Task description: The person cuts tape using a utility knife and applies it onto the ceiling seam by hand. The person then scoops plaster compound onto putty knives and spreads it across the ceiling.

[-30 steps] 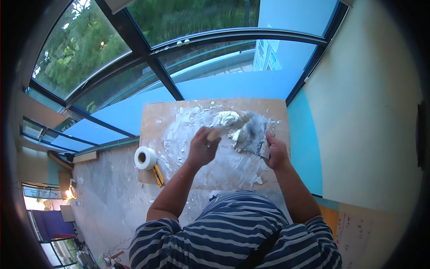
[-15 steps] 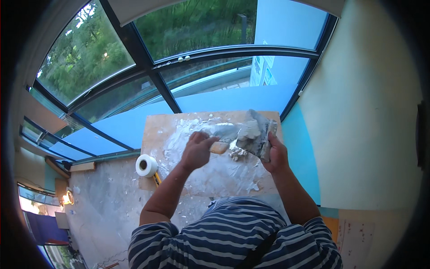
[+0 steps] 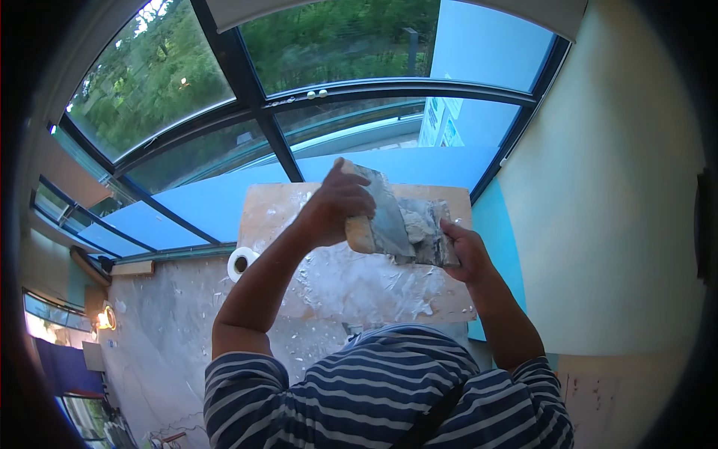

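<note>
My left hand (image 3: 334, 207) is closed on a wide scraper, its flat grey blade (image 3: 387, 213) tilted up and its pale wooden part (image 3: 360, 235) under the fingers. To the right, my right hand (image 3: 468, 251) grips the edge of a grey, plaster-caked plate (image 3: 443, 254). A lump of wet plaster (image 3: 417, 224) lies on that plate. The scraper's lower right edge meets the plate beside the lump; whether they touch firmly I cannot tell. Both tools are held above a tan worktable (image 3: 262, 200) smeared with white plaster (image 3: 359, 288).
A roll of white tape (image 3: 241, 264) sits at the table's left edge. Dark-framed windows (image 3: 269, 135) rise behind the table, and a cream and turquoise wall (image 3: 591, 224) stands on the right. White specks dot the grey floor (image 3: 168, 314). A lamp (image 3: 106, 317) glows far left.
My left hand has lifted and turned the scraper, so its blade now faces up over the plate. The right hand has tilted the plate flatter and lowered it slightly.
</note>
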Tool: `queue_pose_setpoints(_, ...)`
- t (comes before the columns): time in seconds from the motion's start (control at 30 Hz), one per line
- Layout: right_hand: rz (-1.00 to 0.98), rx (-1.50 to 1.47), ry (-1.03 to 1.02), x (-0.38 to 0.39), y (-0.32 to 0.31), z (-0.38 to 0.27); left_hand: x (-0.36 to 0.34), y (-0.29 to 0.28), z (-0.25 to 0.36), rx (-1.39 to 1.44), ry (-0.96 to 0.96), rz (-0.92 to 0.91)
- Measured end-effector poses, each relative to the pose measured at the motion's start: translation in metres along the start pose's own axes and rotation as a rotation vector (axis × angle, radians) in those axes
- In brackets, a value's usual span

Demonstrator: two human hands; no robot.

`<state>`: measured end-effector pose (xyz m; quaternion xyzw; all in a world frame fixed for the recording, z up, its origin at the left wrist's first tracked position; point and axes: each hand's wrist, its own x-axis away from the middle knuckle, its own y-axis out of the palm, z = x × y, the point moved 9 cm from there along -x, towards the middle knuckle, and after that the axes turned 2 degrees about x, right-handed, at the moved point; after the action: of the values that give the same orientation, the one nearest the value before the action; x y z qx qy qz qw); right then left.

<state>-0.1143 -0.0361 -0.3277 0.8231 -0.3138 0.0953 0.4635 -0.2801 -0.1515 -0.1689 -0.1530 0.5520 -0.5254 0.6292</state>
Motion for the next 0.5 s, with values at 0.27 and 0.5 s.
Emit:
queue_pose_setpoints(0.27, 0.166, 1.569, -0.852, 0.032, 0.019, -0.051, 0.068, 0.051, -0.070, 0.383, -0.230, 0.156)
queue_pose_setpoints(0.5, 0.294, 1.684, -1.020, 0.054, -0.009, -0.082, 0.097, -0.040, -0.115, 0.742, -0.179, 0.994)
